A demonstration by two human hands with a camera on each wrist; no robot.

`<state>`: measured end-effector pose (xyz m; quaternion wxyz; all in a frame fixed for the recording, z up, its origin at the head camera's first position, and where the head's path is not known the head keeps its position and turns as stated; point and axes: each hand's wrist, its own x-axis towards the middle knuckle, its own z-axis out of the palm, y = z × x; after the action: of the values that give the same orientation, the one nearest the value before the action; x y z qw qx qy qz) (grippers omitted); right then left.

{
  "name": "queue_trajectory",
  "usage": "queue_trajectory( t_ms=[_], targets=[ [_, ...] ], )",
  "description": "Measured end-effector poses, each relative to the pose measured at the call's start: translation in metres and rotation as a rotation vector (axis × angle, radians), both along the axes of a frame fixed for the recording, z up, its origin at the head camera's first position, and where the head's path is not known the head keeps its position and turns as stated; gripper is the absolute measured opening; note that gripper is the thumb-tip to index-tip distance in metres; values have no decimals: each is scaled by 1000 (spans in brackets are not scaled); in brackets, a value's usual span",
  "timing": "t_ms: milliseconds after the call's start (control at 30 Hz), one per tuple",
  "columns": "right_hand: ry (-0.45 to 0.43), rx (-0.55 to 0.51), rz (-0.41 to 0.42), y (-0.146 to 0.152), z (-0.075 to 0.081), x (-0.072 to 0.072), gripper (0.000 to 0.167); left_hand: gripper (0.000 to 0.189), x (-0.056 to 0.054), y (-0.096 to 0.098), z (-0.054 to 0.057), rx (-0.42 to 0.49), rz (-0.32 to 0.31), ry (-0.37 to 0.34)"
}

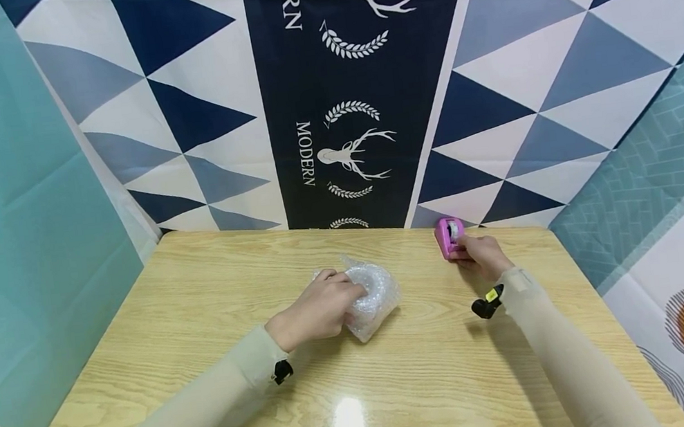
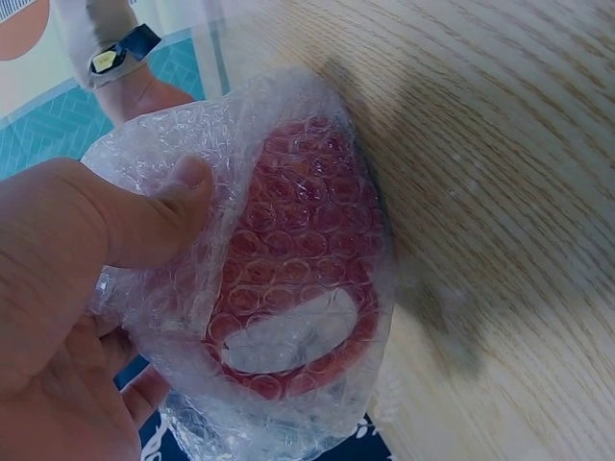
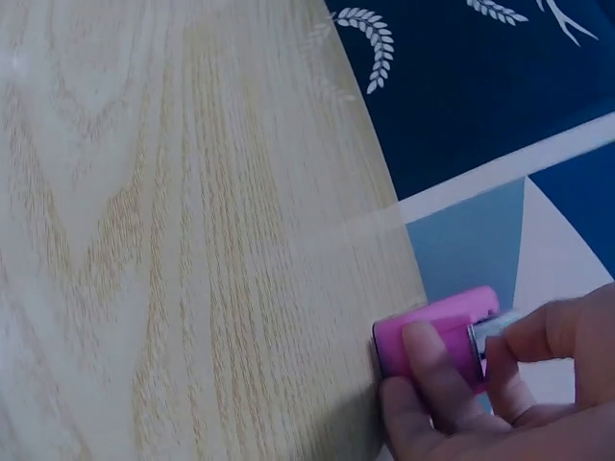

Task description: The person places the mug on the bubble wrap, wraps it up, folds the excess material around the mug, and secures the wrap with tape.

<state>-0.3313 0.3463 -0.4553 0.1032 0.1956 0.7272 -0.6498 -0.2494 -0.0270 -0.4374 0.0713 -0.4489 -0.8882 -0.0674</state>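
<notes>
Near the middle of the wooden table [image 1: 229, 392], my left hand [image 1: 320, 304] grips a bubble-wrapped bundle [image 1: 379, 296]. Its thumb presses on the wrap in the left wrist view, while some fingers are hidden behind or inside it. Through the clear bubbles shows a red thing [image 2: 298, 230] with a pale oval at one end; its kind is hard to tell. At the table's far right edge, my right hand [image 1: 482, 254] holds a small pink tape dispenser [image 1: 443, 239]. In the right wrist view, thumb and finger pinch at the pale tape end [image 3: 492, 331] beside the pink body.
A patterned cloth [image 1: 330, 103] with deer and triangles hangs right behind the table's back edge. A teal cloth [image 1: 22, 205] hangs along the left side. On the right, another patterned cloth [image 1: 650, 223] runs beside the table.
</notes>
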Motion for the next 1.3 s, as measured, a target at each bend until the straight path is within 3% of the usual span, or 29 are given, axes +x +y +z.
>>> queue_trajectory(
  t_ms=[467, 700, 900, 1100, 1300],
  targets=[
    [34, -129, -91, 4, -3, 3, 19, 49, -2, 1, 2, -8, 7, -3],
    [36, -137, -146, 1, -7, 6, 27, 51, -2, 1, 2, -3, 15, -22],
    [44, -213, -191, 1, -10, 8, 27, 50, -2, 1, -2, -9, 8, -19],
    [62, -220, -176, -1, -10, 11, 19, 51, 0, 0, -2, 3, 3, -11],
    [70, -296, -143, 0, -5, 18, 17, 51, 0, 0, -2, 1, 14, -23]
  ],
)
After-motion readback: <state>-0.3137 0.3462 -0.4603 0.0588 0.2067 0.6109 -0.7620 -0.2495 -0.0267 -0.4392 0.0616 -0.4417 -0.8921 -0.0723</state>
